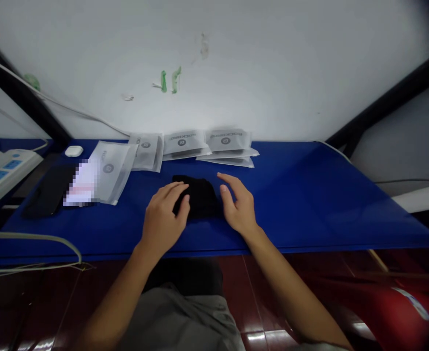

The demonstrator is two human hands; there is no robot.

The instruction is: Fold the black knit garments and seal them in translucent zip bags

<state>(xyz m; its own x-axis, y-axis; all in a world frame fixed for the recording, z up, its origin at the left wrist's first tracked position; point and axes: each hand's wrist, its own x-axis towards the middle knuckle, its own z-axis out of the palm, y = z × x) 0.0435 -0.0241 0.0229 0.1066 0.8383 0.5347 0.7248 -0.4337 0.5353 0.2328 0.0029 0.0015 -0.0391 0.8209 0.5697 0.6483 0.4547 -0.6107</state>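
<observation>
A folded black cloth (199,195) lies on the blue table top (309,195), in front of me. My left hand (163,217) rests flat on the cloth's left side, fingers stretched over it. My right hand (238,204) lies against the cloth's right edge, fingers extended and slightly apart. Neither hand grips anything. Behind the cloth, stacks of grey plastic pouches (227,144) sit along the wall, with one larger pouch (110,170) to the left.
A black flat object (48,192) lies at the left of the table, a small white case (73,151) behind it. A white power strip (0,173) and cables (35,239) are at far left. The white wall (236,63) backs the table.
</observation>
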